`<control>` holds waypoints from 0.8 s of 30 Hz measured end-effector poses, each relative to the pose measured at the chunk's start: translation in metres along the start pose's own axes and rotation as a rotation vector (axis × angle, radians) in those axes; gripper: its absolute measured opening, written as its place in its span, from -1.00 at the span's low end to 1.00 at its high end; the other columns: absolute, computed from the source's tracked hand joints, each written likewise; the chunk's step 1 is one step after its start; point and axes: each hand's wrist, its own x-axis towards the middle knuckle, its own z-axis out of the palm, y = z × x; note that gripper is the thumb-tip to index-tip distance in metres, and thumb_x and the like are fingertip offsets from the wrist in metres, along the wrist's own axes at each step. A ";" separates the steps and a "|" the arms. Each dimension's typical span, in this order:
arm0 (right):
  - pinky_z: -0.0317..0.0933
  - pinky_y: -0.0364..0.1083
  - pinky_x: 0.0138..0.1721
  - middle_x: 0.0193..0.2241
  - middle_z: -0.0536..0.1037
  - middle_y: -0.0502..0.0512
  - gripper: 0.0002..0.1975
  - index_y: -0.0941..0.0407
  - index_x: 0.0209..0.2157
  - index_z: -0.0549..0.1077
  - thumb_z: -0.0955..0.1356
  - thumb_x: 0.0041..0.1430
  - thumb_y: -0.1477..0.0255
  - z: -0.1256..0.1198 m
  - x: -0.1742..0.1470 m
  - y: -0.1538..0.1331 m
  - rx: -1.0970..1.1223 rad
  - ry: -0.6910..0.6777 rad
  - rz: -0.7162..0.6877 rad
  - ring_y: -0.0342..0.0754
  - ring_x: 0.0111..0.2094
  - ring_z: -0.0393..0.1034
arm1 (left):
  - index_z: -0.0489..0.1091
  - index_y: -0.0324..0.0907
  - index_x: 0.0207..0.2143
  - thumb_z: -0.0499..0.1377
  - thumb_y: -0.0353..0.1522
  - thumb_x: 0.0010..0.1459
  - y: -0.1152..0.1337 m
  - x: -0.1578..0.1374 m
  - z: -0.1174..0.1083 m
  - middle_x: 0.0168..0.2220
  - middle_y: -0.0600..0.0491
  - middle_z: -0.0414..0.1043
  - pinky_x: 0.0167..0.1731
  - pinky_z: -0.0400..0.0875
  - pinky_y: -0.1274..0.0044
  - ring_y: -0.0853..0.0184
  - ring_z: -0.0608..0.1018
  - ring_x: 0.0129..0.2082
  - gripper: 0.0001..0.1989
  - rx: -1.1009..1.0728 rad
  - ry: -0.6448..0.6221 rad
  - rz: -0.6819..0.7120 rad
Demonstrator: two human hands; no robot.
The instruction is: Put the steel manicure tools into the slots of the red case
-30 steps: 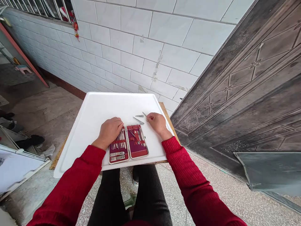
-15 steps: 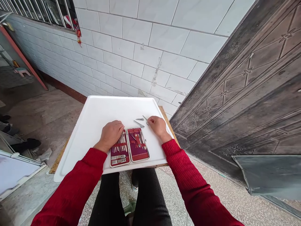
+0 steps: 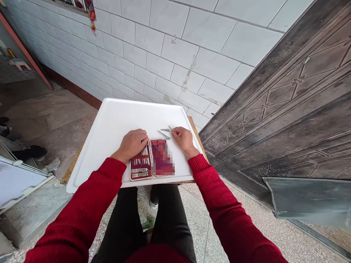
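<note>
An open manicure case [image 3: 132, 178] with a red lining lies on the tray. Metal tools and two nail clippers [image 3: 139, 170] are held in its left half; a pixelated patch hides much of the right half. My left hand [image 3: 133, 143] is closed over the upper left part of the case, its fingertips bent down near the fold. Between the fingers of my right hand [image 3: 183, 139] is a thin pointed metal tool [image 3: 170, 128], its tip toward the wall; the rest is hidden. Two slim nail clippers [image 3: 163, 134] lie left of that hand.
The white tray [image 3: 90, 146] rests on a wooden board [image 3: 71, 170]. Behind it stands a tiled wall [image 3: 156, 67], with a dark patterned metal door [image 3: 263, 120] at the right. My legs [image 3: 123, 212] are just below the tray's near edge.
My view has tilted down a little, so the wall and tray sit higher. The left hand has shifted slightly toward the case's fold. The right hand keeps its pinch on the thin tool.
</note>
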 end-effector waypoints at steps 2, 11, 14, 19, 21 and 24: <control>0.20 -0.11 -0.28 -0.36 0.63 0.05 -0.85 0.09 -0.37 0.59 0.36 0.22 0.41 0.003 -0.001 0.001 0.084 -0.006 -0.004 -0.06 -0.35 0.42 | 0.51 -0.13 -0.41 0.04 -0.36 0.35 0.001 0.000 0.000 -0.16 0.03 0.63 -0.24 0.46 0.38 0.22 0.59 -0.20 -0.69 0.002 -0.009 -0.032; 0.26 -0.11 -0.24 -0.32 0.65 0.05 -0.86 0.10 -0.35 0.61 0.38 0.21 0.39 0.003 0.005 0.001 0.152 -0.073 0.008 -0.06 -0.32 0.44 | 0.51 -0.14 -0.40 0.04 -0.38 0.34 0.003 0.002 0.003 -0.18 0.02 0.62 -0.24 0.46 0.39 0.22 0.58 -0.19 -0.70 0.018 -0.009 -0.036; 0.25 -0.10 -0.24 -0.25 0.65 0.07 -0.85 0.10 -0.27 0.63 0.37 0.23 0.47 -0.002 0.013 -0.004 0.016 -0.078 0.005 -0.05 -0.30 0.44 | 0.51 -0.15 -0.41 0.04 -0.38 0.34 0.003 0.002 0.002 -0.19 0.02 0.62 -0.27 0.45 0.40 0.22 0.58 -0.20 -0.69 0.024 -0.003 -0.030; 0.22 -0.08 -0.19 -0.11 0.64 0.14 -0.79 0.12 -0.12 0.64 0.37 0.28 0.51 -0.003 0.022 -0.019 -0.236 -0.151 -0.101 -0.01 -0.19 0.46 | 0.50 -0.16 -0.41 0.04 -0.38 0.35 0.004 0.002 0.002 -0.18 0.01 0.62 -0.29 0.43 0.40 0.22 0.58 -0.20 -0.69 0.029 -0.003 -0.015; 0.19 -0.08 -0.18 -0.10 0.63 0.16 -0.79 0.14 -0.13 0.65 0.35 0.31 0.52 -0.002 0.023 -0.024 -0.314 -0.181 -0.124 0.01 -0.14 0.46 | 0.51 -0.15 -0.40 0.04 -0.38 0.35 0.004 0.002 0.002 -0.18 0.01 0.62 -0.29 0.43 0.40 0.22 0.58 -0.20 -0.69 0.031 -0.007 -0.015; 0.14 -0.07 -0.23 -0.13 0.63 0.18 -0.77 0.15 -0.21 0.64 0.31 0.33 0.53 -0.003 0.026 -0.028 -0.403 -0.235 -0.146 0.02 -0.14 0.46 | 0.51 -0.15 -0.39 0.04 -0.37 0.35 0.003 0.002 0.002 -0.17 0.01 0.62 -0.28 0.44 0.39 0.21 0.58 -0.19 -0.70 0.032 -0.011 -0.016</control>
